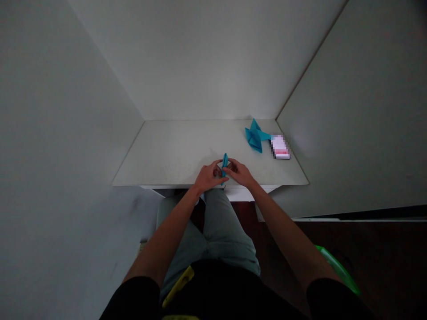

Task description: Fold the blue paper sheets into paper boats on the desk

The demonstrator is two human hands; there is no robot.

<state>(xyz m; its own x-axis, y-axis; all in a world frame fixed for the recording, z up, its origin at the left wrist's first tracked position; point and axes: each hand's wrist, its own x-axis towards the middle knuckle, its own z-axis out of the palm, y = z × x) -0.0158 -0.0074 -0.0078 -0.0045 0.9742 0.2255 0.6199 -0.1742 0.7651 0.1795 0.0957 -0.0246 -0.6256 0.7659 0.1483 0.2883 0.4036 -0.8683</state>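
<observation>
Teal origami paper (225,165), folded into a narrow strip: you hold it nearly upright between your left hand (209,176) and right hand (238,173), lower part partly hidden.

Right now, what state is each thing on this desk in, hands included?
Teal paper strip: folded narrow, held upright.
Left hand: fingers curled, gripping the strip.
Right hand: fingers curled, gripping the strip.
Folded teal paper figure: finished-looking, lying on the desk, its long point reaching the blurred object.
Blurred pink-and-white object: lying flat; too pixelated to identify.
White desk: bearing the figure and object.
</observation>
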